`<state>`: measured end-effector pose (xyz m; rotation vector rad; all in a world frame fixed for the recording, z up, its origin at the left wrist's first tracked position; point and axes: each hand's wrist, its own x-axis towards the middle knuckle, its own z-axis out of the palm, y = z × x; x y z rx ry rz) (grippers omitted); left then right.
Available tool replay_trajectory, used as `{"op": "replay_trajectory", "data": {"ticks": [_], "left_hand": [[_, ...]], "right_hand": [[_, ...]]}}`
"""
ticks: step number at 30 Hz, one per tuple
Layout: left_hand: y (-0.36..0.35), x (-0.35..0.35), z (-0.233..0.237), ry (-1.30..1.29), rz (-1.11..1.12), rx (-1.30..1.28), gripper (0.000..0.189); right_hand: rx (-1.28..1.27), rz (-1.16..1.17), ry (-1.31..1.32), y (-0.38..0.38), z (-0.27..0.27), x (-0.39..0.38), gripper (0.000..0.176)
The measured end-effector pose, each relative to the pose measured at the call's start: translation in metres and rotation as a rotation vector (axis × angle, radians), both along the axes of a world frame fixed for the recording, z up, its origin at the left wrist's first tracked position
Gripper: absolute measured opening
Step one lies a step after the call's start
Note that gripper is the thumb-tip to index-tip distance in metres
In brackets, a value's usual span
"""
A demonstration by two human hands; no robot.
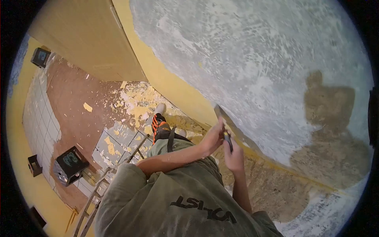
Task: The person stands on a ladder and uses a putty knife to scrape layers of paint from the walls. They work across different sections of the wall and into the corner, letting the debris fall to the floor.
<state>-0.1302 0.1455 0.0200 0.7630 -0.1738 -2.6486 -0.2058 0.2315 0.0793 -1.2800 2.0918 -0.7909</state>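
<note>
A scraper [227, 138] with a dark handle marked in yellow is held by both hands at the lower part of the wall. My right hand [235, 157] is wrapped round its handle. My left hand [214, 136] is closed at the front of the tool, fingers pointing toward the wall. Its tip area lies close to the boundary between yellow paint [197, 106] and the stripped, mottled grey wall [244, 71]. Part of the scraper is hidden by my fingers.
Paint flakes [136, 100] litter the floor beside my feet. A wooden ladder [94, 195] stands at left, near a black crate [71, 164]. Another dark crate [40, 57] sits at the far left. A tan door [90, 39] adjoins the wall. My shadow falls across the wall at right.
</note>
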Motion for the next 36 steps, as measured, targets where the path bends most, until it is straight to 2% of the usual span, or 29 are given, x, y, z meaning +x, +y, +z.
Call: {"op": "replay_trajectory", "data": {"ticks": [1,4,6,7,8,9,10,11,14,15,18,20,22,24,26,27,28,29,32,34,35,36], "left_hand": [[-0.004,-0.004,0.000,0.110,0.126,0.146,0.037],[-0.014,0.007,0.000,0.151,0.180,0.237,0.036],[-0.003,0.004,-0.014,0.160,0.177,0.210,0.037],[0.001,0.004,-0.016,0.087,0.084,0.236,0.037],[0.002,0.001,-0.018,0.017,-0.002,0.264,0.037],[0.000,-0.003,-0.020,-0.012,0.000,0.315,0.038],[-0.004,-0.004,-0.027,-0.010,0.010,0.319,0.038],[-0.008,-0.003,-0.038,0.029,0.050,0.275,0.038],[-0.011,0.003,-0.054,0.051,0.103,0.227,0.042],[-0.012,0.006,-0.041,0.030,0.093,0.233,0.040],[-0.013,0.002,-0.036,0.029,0.041,0.136,0.039],[-0.017,-0.001,-0.036,-0.044,0.132,0.173,0.039],[-0.028,0.006,-0.054,-0.017,0.143,0.177,0.038],[-0.028,0.011,-0.059,-0.043,0.161,0.229,0.042],[-0.016,0.012,-0.055,0.019,0.113,0.140,0.042],[-0.014,0.010,-0.042,-0.015,0.085,0.171,0.043],[-0.015,0.007,-0.033,-0.048,0.063,0.207,0.044],[-0.025,0.007,-0.029,-0.031,0.180,0.141,0.046],[-0.044,0.020,-0.068,-0.081,0.170,0.220,0.047],[-0.035,0.022,-0.047,-0.038,0.147,0.214,0.045],[-0.027,0.022,-0.039,-0.069,0.095,0.141,0.046],[-0.026,0.018,-0.034,-0.095,0.054,0.064,0.047]], "right_hand": [[0.024,-0.028,0.039,-0.013,-0.004,0.006,0.026],[0.091,-0.095,0.047,-0.014,-0.028,0.010,0.032],[0.068,-0.098,0.102,0.006,-0.041,0.014,0.035],[-0.109,-0.055,0.111,0.012,-0.047,0.012,0.035],[-0.107,-0.043,0.116,0.013,-0.051,0.007,0.035],[0.054,-0.094,0.070,0.009,-0.044,0.009,0.035],[0.215,-0.147,0.024,0.004,-0.041,0.012,0.036],[0.135,-0.120,0.019,0.000,-0.054,0.012,0.037],[0.202,-0.110,0.056,-0.012,-0.058,0.024,0.038],[0.044,-0.119,0.123,-0.009,-0.064,0.026,0.031],[0.022,-0.078,0.023,0.005,-0.055,0.019,0.041],[-0.017,-0.049,0.105,-0.009,-0.066,0.021,0.042],[0.242,-0.056,0.070,-0.031,-0.077,0.023,0.040],[0.312,-0.072,0.084,-0.029,-0.073,0.029,0.038],[-0.069,-0.039,0.125,-0.017,-0.064,0.031,0.036],[-0.148,-0.018,0.120,-0.013,-0.055,0.031,0.035],[-0.159,0.003,0.130,-0.024,-0.055,0.029,0.035],[-0.114,-0.016,0.159,-0.035,-0.058,0.033,0.034],[0.039,-0.019,0.140,-0.045,-0.067,0.042,0.035],[0.014,-0.070,0.068,-0.037,-0.063,0.048,0.035],[-0.140,-0.073,0.108,-0.023,-0.077,0.045,0.035],[-0.155,-0.054,0.117,-0.033,-0.072,0.045,0.035]]}}
